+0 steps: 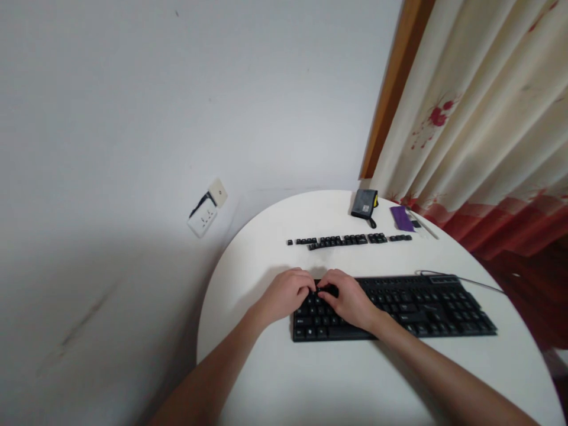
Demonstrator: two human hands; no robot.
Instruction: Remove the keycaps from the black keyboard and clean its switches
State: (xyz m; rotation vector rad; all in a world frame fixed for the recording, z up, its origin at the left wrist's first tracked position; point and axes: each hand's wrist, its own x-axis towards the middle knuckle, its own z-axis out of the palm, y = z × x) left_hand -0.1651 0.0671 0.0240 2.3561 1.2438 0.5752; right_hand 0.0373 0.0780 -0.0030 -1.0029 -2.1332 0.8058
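A black keyboard [410, 316] lies flat on the white round table, and both hands work at its upper left corner. My left hand [288, 293] is closed, thumb and fingers bent together at the keyboard's top left edge; what they hold, if anything, is hidden. Close beside it, my right hand [348, 299] rests over the left part of the keys. Its thumb and forefinger pinch a small black keycap [318, 289] at the top row. Beyond the keyboard, loose black keycaps [331, 241] are lined up in a row, with part of a second row in front.
On the table [252, 254], a dark grey pouch [364, 203] with a strap lies at the back. A purple packet [402, 218] and a thin light stick [426, 226] are right of it. The keyboard cable [479, 282] trails right. A wall socket [203, 218] and curtain [479, 118] border the table.
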